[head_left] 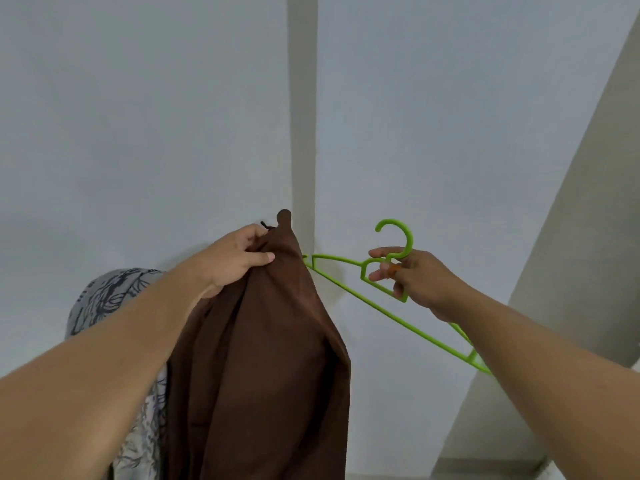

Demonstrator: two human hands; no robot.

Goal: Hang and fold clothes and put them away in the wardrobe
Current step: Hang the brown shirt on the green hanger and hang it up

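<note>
Grip of the left hand (239,259): fingers and thumb curled tight into a bunched fold at the top of a brown garment (270,341), which is held up high and hangs in long folds in front of a pale wall. Grip of the right hand (412,278): fingers pinched round the neck of a green hanger (363,299), just below its hook; one arm of the hanger points at the garment and its tip touches or just slips behind the cloth edge. A patterned grey cloth (107,299) shows behind the left forearm. Step in hand, by judgement: the hanging stage, with the hanger about to enter the garment. Next move likely calls for finding the opening, sliding the hanger arm inside, and keeping the cloth taut so it does not slip off.
</note>
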